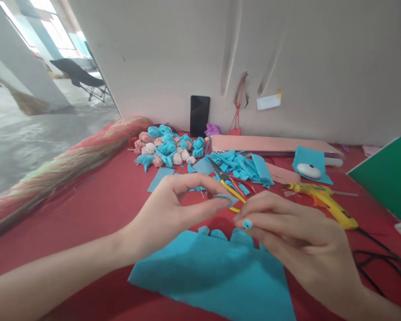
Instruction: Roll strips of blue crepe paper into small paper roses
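Where a pale wall rises at the back, it meets a red table that spreads beneath everything in reach. Beyond the table's left side, a black folding chair stands on the grey floor. Nearest the person, a big blue sheet lies on the red surface below both hands, with several small rounded blue petals by its far edge. At the right side is a green board, and a long pink pack lies along the wall. The left hand is raised above the sheet, its thumb and forefinger closed on a thin blue piece. The right hand, just beside it, has its fingers drawn together in a pinch around a tiny blue roll, whose round end shows at the fingertips. A yellow glue gun rests beyond the right hand. Left of the middle sits a heap of blue, pink and white paper flowers, and to its right lie loose blue strips. A black phone leans upright on the wall. Between the strips and the hands are red and yellow tool handles; a white oval object rests on folded blue paper.
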### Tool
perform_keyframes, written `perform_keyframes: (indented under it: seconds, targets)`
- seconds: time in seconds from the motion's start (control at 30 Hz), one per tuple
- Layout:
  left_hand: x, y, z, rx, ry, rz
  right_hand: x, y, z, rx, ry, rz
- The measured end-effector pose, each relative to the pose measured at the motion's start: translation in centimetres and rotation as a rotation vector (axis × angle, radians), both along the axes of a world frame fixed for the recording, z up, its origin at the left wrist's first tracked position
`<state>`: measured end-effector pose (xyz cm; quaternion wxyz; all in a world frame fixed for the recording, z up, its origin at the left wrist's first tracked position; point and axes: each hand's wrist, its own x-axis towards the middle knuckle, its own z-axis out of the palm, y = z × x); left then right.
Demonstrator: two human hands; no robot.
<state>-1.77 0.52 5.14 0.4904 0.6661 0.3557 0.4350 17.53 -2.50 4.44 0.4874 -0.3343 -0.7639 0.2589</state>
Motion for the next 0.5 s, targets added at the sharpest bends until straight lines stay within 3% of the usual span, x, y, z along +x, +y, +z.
perform_keyframes:
  seconds: [0.17,0.3,0.5]
  targets:
    - [1.1,-0.1,0.1,0.047,-0.067,0.043,0.5,-0.4,-0.6,0.114,-0.015,-0.113]
    - [1.7,-0.5,-0.3,0.028,-0.141,0.070,0.9,-0.9,-1.4,0.065,-0.001,-0.130]
    - [2.0,-0.3,-0.9,-0.068,-0.166,0.010,0.5,-1.0,-1.3,0.021,0.084,-0.187]
